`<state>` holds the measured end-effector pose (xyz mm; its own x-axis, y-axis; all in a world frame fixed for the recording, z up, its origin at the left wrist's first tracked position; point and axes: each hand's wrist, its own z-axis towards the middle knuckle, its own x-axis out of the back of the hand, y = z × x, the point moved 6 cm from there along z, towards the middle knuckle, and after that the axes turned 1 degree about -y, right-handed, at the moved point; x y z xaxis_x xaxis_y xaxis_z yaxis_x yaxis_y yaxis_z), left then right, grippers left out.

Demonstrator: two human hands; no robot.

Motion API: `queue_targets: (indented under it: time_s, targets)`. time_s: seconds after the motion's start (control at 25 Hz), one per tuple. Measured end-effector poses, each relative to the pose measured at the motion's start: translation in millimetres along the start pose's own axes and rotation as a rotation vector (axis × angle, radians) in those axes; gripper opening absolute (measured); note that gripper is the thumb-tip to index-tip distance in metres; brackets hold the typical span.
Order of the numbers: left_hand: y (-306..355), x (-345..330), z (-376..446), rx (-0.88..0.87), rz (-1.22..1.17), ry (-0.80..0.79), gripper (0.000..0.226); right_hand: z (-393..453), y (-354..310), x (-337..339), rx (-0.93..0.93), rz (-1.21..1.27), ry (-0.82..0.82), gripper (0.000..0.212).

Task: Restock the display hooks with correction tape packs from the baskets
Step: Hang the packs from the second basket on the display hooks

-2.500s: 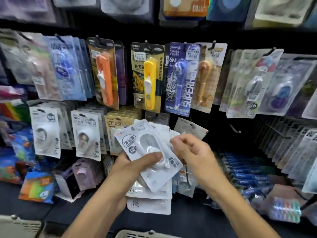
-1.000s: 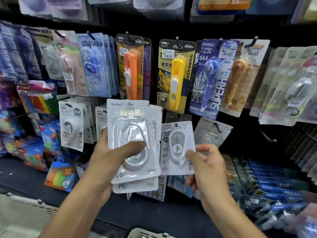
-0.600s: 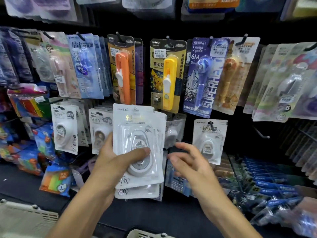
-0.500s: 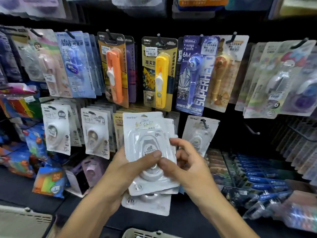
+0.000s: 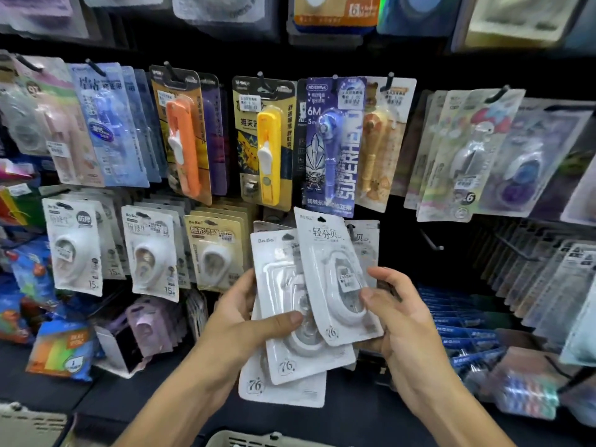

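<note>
Just peeled off the stack [image 5: 292, 359] in the left hand [image 5: 245, 321], top pack [image 5: 335, 279] now pinched in the right hand [image 5: 396, 317], ready for hanging on the hook [image 5: 432, 241].

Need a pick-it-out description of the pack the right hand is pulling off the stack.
Start at the hook wall, find the yellow tape pack in the upper row, then drop to the two hands below it. The left hand grips a fanned stack of white packs; the right hand pinches the single white pack. It alone stands tilted above and in front of the stack.
</note>
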<state>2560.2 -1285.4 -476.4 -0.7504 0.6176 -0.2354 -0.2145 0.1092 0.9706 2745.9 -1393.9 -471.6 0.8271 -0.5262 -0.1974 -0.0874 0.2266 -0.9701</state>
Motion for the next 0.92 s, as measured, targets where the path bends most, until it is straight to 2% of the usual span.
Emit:
queue_targets:
  time_s: [0.08, 0.2, 0.28, 0.48, 0.68, 0.84, 0.92]
  targets:
    - [1, 8, 0, 0.011, 0.06, 0.113, 0.075, -6, -2, 13, 0.084, -0.128, 0.108, 0.025]
    - [13, 31, -2, -0.053, 0.114, 0.332, 0.053, -19, -1, 27, 0.179, -0.397, 0.227, 0.026]
    - [19, 41, -4, -0.091, 0.072, 0.385, 0.05, -25, 3, 33, 0.207, -0.417, 0.25, 0.026]
    - [22, 30, -8, -0.117, 0.058, 0.307, 0.05, -31, 1, 38, 0.273, -0.253, 0.245, 0.027]
    - [20, 20, -6, -0.121, 0.036, 0.268, 0.049, -33, 0, 42, 0.276, -0.237, 0.247, 0.025]
    - [16, 19, -2, -0.141, 0.041, 0.256, 0.05, -28, 1, 45, 0.169, -0.241, 0.315, 0.015]
    - [13, 18, 0, -0.147, 0.033, 0.24, 0.053, -23, 2, 42, 0.121, -0.255, 0.277, 0.013]
